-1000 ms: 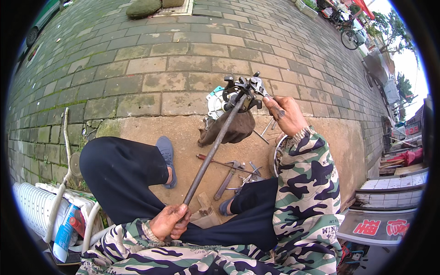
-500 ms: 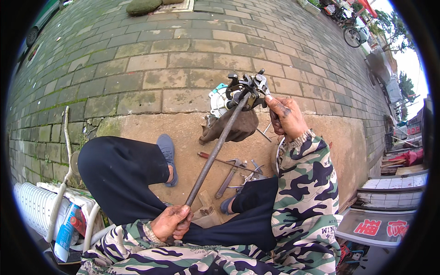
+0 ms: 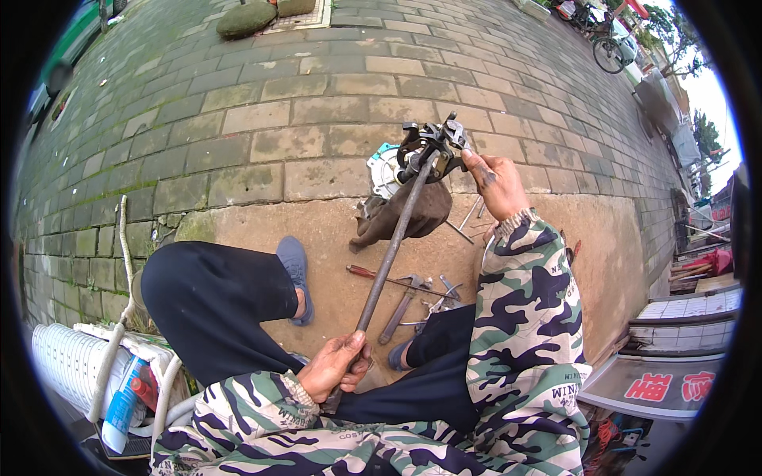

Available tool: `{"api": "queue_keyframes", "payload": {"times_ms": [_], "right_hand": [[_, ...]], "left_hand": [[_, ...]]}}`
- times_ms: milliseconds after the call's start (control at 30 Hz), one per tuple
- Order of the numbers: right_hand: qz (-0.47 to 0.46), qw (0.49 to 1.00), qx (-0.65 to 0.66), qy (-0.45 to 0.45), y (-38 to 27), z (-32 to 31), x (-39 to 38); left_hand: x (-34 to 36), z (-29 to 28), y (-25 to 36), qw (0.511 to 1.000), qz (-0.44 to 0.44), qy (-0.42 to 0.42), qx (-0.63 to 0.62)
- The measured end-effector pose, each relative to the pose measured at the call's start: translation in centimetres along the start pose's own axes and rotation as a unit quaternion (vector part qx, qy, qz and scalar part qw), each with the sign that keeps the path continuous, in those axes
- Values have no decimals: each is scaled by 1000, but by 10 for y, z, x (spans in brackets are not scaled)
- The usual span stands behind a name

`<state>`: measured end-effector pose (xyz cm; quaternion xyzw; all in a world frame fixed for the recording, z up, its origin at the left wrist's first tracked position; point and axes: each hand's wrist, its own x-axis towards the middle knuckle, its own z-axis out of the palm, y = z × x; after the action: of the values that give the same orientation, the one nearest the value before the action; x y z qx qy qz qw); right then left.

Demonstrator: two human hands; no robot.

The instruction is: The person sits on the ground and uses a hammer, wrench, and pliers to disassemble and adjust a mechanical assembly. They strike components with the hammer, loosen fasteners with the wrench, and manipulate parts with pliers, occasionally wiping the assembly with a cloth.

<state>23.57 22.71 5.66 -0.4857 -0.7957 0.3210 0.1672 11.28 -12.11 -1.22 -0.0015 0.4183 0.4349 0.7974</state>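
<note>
My left hand (image 3: 337,366) is closed round the lower end of a long dark metal bar (image 3: 389,254), which slants up and away. At the bar's far end is a black metal mechanism (image 3: 425,147) beside a round silver housing (image 3: 386,170) with teal edges. My right hand (image 3: 498,186) is closed at that end, thumb and fingers on a silver metal piece (image 3: 456,133) that looks like a wrench head; the rest of that piece is hidden by the hand. A dark brown cloth or glove (image 3: 409,216) lies bunched under the housing.
Between my feet lie a hammer (image 3: 399,311), a red-handled screwdriver (image 3: 362,271) and other metal tools. At the left stand a white ribbed container (image 3: 67,363), a blue-and-white spray can (image 3: 121,406) and a bent stick (image 3: 125,262). A sign board (image 3: 611,389) is at the right.
My left hand and the bar's lower end have swung right and slightly up. The right hand stays at the mechanism, which has shifted slightly up and right in view.
</note>
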Motion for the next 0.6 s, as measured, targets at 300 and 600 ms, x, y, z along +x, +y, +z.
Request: {"api": "queue_keyframes", "payload": {"times_ms": [300,600], "right_hand": [[33,998,-47,35,9,-4,9],[57,990,-108,67,14,-10,-6]], "left_hand": [[54,31,25,992,63,-69,-90],[75,78,20,997,58,3,-50]]}}
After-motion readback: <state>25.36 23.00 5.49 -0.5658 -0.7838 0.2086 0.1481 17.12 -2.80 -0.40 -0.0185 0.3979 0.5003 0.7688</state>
